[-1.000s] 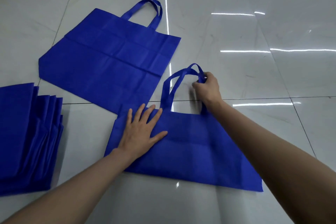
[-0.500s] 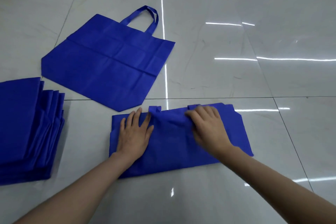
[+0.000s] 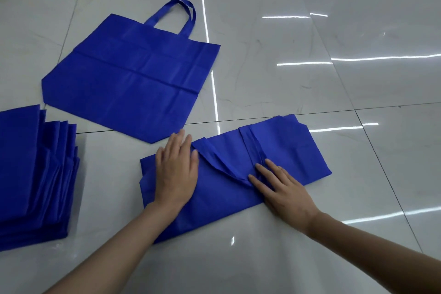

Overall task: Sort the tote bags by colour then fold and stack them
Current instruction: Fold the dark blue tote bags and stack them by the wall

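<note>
With the half-folded tote bag (image 3: 286, 148) lying on the floor (image 3: 310, 234), my left grip (image 3: 175, 174) and right grip (image 3: 284, 188) both spread flat on it (holding nothing, just pressing), I'd smooth the tucked handles (image 3: 222, 162) flat before folding again.

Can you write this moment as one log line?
step: flattening half-folded bag | left hand: flat on its left end | right hand: flat on its middle | unfolded bag: behind, flat | folded stack: left
</note>
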Motion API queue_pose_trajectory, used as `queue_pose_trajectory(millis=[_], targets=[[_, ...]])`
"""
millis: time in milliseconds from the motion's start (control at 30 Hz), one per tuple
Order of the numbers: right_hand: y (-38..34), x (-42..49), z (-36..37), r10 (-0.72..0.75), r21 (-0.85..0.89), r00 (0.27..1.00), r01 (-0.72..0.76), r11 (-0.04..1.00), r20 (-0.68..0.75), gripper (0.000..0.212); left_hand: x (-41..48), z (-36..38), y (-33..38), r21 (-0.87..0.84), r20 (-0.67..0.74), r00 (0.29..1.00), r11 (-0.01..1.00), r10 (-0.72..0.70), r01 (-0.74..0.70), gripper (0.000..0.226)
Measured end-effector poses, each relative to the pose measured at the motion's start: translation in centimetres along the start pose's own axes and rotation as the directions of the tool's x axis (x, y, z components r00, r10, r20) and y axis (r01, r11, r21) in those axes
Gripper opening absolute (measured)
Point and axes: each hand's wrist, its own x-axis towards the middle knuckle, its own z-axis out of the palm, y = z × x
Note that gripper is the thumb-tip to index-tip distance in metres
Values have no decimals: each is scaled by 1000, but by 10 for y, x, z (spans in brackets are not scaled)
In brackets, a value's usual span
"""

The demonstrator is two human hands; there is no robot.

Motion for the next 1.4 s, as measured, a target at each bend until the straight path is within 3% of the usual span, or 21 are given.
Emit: queue_pose_trajectory(millis=[100,200,300,400,467,567,700,767,867,933,1000,1067,1133,1200,1333,1400], targets=[[-1,-1,3,-5,-21,1000,5,1000,-20,47,0,12,23,75,108,972,973,208,-217,54],[-7,2,-7,22,29,996,-19,999,-90,49,-14,35,32,158,286,937,955,198,-250,57],[-30,22,-22,80,191,984,-49,980,-157,51,-26,51,26,182,299,941,958,161,-222,58],[-40,54,-25,250,332,965,-211,919,-77,52,-26,53,26,210,277,948,953,154,-216,60],[-23,68,-16,308,317,951,-304,899,39,55,-25,54,26,214,295,942,950,161,-229,68],[9,64,1,245,175,964,-260,950,103,56,-26,52,26,214,290,940,945,182,-249,77],[21,61,6,235,162,964,-254,954,127,56,-24,49,23,185,313,929,946,198,-264,80],[32,65,4,174,159,975,-195,968,140,55,-28,42,10,168,343,885,906,315,-388,83],[58,77,-3,-34,104,978,13,995,208,56,-39,26,-6,176,390,802,819,452,-547,83],[64,88,-13,-146,-24,974,152,988,174,53,-46,21,-2,185,405,811,831,422,-525,79],[56,91,-26,-164,-174,983,176,969,76,55,-50,21,8,205,449,834,872,321,-445,75],[38,83,-35,-161,-175,986,151,973,-47,60,-53,24,20,198,449,857,908,252,-370,74],[15,64,-36,-156,-67,981,149,987,-119,50,-56,24,29,206,469,862,925,192,-319,75],[-5,39,-28,-123,16,991,124,992,-61,47,-58,26,33,222,458,873,930,165,-292,75],[-6,8,-14,-79,22,990,77,997,119,52,-64,13,48,190,468,871,945,153,-268,77],[7,9,-18,-98,26,977,94,995,190,54,-56,2,50,145,452,868,944,205,-298,73]])
